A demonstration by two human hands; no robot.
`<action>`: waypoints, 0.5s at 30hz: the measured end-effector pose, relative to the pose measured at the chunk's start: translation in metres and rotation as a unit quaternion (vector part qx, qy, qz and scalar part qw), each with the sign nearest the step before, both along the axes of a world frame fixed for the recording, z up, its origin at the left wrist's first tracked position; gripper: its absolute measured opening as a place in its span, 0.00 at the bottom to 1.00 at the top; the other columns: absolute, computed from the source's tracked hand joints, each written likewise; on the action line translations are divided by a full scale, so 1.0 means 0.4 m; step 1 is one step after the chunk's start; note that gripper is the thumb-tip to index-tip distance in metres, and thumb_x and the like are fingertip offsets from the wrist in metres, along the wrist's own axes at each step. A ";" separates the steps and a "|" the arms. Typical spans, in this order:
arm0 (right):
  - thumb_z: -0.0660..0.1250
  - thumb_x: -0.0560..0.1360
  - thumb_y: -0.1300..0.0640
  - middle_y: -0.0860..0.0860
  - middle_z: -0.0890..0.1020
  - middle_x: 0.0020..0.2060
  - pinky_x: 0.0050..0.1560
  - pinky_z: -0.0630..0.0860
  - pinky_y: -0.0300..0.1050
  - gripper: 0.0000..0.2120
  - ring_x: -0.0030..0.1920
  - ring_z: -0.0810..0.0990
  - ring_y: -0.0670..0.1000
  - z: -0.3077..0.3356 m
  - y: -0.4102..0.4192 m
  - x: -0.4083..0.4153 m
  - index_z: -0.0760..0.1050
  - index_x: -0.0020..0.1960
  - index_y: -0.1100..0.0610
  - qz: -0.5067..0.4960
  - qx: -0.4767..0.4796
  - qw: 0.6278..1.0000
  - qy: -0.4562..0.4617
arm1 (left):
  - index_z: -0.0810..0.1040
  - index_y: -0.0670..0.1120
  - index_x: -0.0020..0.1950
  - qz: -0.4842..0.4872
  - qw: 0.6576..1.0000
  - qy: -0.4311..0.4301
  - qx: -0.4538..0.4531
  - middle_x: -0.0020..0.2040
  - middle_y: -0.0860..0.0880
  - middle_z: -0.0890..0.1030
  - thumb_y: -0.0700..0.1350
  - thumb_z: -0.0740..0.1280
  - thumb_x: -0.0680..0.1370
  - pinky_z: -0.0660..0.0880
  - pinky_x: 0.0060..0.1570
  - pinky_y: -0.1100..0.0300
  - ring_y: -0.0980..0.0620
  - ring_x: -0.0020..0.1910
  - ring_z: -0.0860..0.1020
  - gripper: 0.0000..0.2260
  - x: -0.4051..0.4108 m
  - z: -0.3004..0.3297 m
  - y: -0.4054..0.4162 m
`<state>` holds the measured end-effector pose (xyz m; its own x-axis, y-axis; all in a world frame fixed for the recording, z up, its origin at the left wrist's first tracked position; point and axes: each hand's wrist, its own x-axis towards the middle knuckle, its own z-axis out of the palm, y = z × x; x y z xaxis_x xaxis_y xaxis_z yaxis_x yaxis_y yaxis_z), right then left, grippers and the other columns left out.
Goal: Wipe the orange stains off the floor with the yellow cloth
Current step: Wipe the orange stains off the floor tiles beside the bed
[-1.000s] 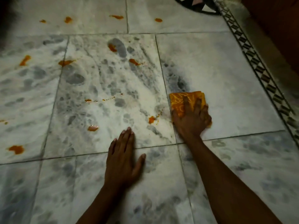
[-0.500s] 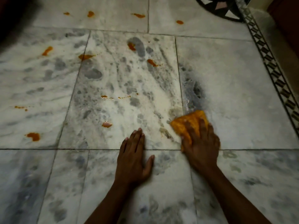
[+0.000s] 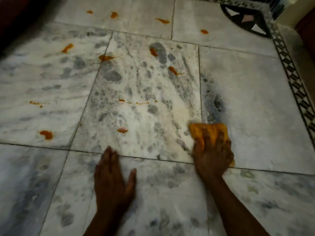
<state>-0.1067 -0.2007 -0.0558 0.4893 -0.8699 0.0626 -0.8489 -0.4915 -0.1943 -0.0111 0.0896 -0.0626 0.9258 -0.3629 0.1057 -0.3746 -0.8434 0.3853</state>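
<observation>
My right hand [image 3: 212, 155] presses the folded yellow cloth [image 3: 206, 132] flat on the marble floor [image 3: 247, 99], right beside a tile joint. Only the far part of the cloth shows past my fingers. My left hand [image 3: 111, 179] lies palm down on the floor, fingers together, holding nothing. Several orange stains dot the tiles: one blob [image 3: 122, 129] left of the cloth, a thin dotted streak [image 3: 134, 102] beyond it, a larger blob [image 3: 46, 134] at the left, and more [image 3: 173, 70] farther away. The patch just left of the cloth looks smeared pale.
A black-and-white patterned border strip [image 3: 296, 86] runs along the right side of the floor, with a dark round inlay [image 3: 245, 17] at the top right. Dark red-brown furniture [image 3: 306, 24] stands beyond the border. A dark shadowed area fills the top left corner.
My right hand has dragged the cloth toward me and to the left, over the orange stain near the tile joint, which no longer shows. My left hand has slid back a little.
</observation>
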 end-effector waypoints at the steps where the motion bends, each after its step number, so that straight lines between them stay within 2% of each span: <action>1: 0.54 0.78 0.35 0.61 0.66 0.81 0.75 0.60 0.73 0.31 0.78 0.63 0.73 -0.010 -0.012 0.086 0.71 0.78 0.43 -0.053 0.017 0.998 -0.028 | 0.67 0.37 0.79 0.020 1.000 -0.008 -0.005 0.83 0.38 0.64 0.61 0.63 0.77 0.63 0.78 0.39 0.37 0.80 0.65 0.38 0.009 -0.008 0.008; 3: 0.57 0.77 0.41 0.63 0.70 0.78 0.74 0.63 0.72 0.31 0.75 0.68 0.74 -0.021 -0.006 0.227 0.73 0.77 0.48 -0.049 0.021 0.997 -0.059 | 0.65 0.37 0.80 0.056 0.998 -0.004 0.008 0.83 0.39 0.64 0.61 0.62 0.77 0.58 0.79 0.41 0.38 0.81 0.63 0.38 0.027 -0.009 -0.004; 5: 0.58 0.76 0.47 0.63 0.73 0.76 0.73 0.68 0.68 0.30 0.73 0.72 0.72 -0.017 0.051 0.256 0.74 0.76 0.54 0.090 0.027 0.992 -0.080 | 0.62 0.39 0.82 0.066 0.997 0.008 0.034 0.84 0.40 0.62 0.61 0.62 0.78 0.55 0.81 0.43 0.40 0.82 0.62 0.38 0.023 0.000 -0.016; 7: 0.61 0.77 0.50 0.59 0.74 0.77 0.75 0.70 0.62 0.27 0.74 0.73 0.65 0.033 0.119 0.174 0.75 0.75 0.52 0.223 0.101 0.965 -0.098 | 0.63 0.39 0.82 0.063 0.998 0.008 0.027 0.84 0.41 0.62 0.62 0.61 0.79 0.56 0.81 0.42 0.40 0.83 0.61 0.38 0.019 0.013 -0.016; 8: 0.61 0.78 0.52 0.56 0.75 0.75 0.74 0.72 0.58 0.25 0.74 0.75 0.61 0.055 0.130 0.121 0.77 0.74 0.50 0.243 0.146 0.950 -0.132 | 0.64 0.39 0.82 0.063 0.998 0.011 0.027 0.84 0.41 0.62 0.62 0.61 0.79 0.57 0.81 0.42 0.40 0.83 0.62 0.38 0.021 0.017 -0.016; 10: 0.61 0.79 0.53 0.53 0.81 0.68 0.65 0.79 0.61 0.20 0.65 0.82 0.58 0.095 0.122 0.032 0.79 0.69 0.48 0.205 0.193 0.936 -0.210 | 0.64 0.39 0.81 0.070 0.997 0.021 0.035 0.84 0.40 0.62 0.62 0.61 0.79 0.57 0.81 0.41 0.40 0.82 0.62 0.37 0.024 0.024 -0.015; 12: 0.59 0.79 0.51 0.55 0.83 0.64 0.56 0.82 0.64 0.21 0.58 0.84 0.61 0.116 0.095 -0.008 0.79 0.69 0.50 0.093 0.152 0.948 -0.264 | 0.64 0.39 0.82 0.067 0.997 0.021 0.037 0.84 0.40 0.62 0.62 0.61 0.79 0.56 0.81 0.42 0.40 0.83 0.62 0.37 0.023 0.024 -0.018; 13: 0.59 0.79 0.51 0.57 0.82 0.65 0.57 0.82 0.64 0.22 0.60 0.83 0.62 0.114 0.085 -0.005 0.79 0.70 0.52 0.039 0.118 0.957 -0.262 | 0.63 0.40 0.82 0.063 0.997 0.021 0.036 0.84 0.41 0.61 0.62 0.61 0.79 0.55 0.81 0.42 0.40 0.83 0.61 0.38 0.023 0.025 -0.020; 15: 0.57 0.76 0.51 0.62 0.81 0.65 0.63 0.78 0.66 0.25 0.64 0.80 0.68 0.097 0.094 0.046 0.81 0.68 0.58 0.005 0.052 0.975 -0.216 | 0.62 0.41 0.83 0.062 0.997 0.021 0.033 0.84 0.42 0.61 0.62 0.61 0.79 0.54 0.81 0.44 0.42 0.83 0.60 0.38 0.025 0.023 -0.018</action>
